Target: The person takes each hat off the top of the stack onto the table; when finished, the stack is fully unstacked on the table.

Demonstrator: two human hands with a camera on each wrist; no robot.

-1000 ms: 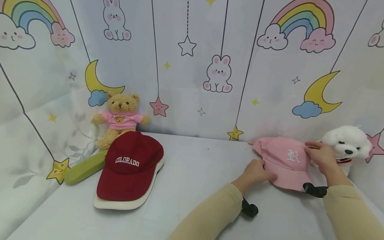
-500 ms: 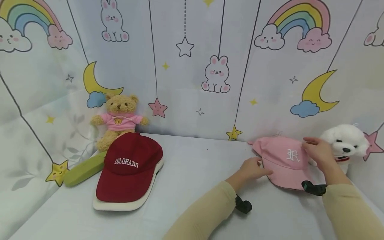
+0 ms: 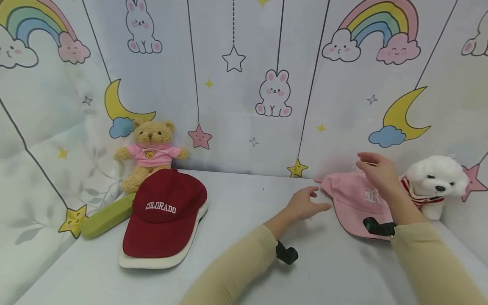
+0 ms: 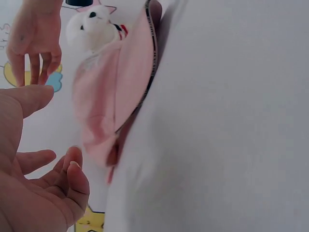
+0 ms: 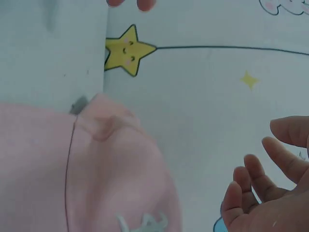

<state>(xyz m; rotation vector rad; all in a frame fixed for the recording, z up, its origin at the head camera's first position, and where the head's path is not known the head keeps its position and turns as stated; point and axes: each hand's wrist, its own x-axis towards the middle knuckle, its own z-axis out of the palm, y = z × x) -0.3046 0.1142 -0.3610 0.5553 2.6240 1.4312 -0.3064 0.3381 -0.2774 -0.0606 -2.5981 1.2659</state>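
Observation:
A pink cap [image 3: 354, 199] with a white letter on its front lies on the white table at the right, brim toward me. Just left of the cap, my left hand [image 3: 303, 204] hovers with thumb and fingers spread, holding nothing. My right hand [image 3: 381, 171] is raised over the cap's right side and hides part of it; in the right wrist view its relaxed fingers [image 5: 263, 179] hold nothing. The left wrist view shows the pink cap [image 4: 104, 101] beyond the left hand [image 4: 38, 179], apart from it.
A white plush dog [image 3: 434, 182] sits right of the pink cap. At the left, a dark red cap [image 3: 164, 216] lies stacked on a cream cap [image 3: 152, 262], beside a green cucumber-like object [image 3: 108, 216] and a teddy bear [image 3: 154, 144]. A patterned cloth [image 3: 236, 106] hangs behind.
Both hands have come off the pink cap. The left hand has moved left, the right hand up and to the left. The cap stays on the table.

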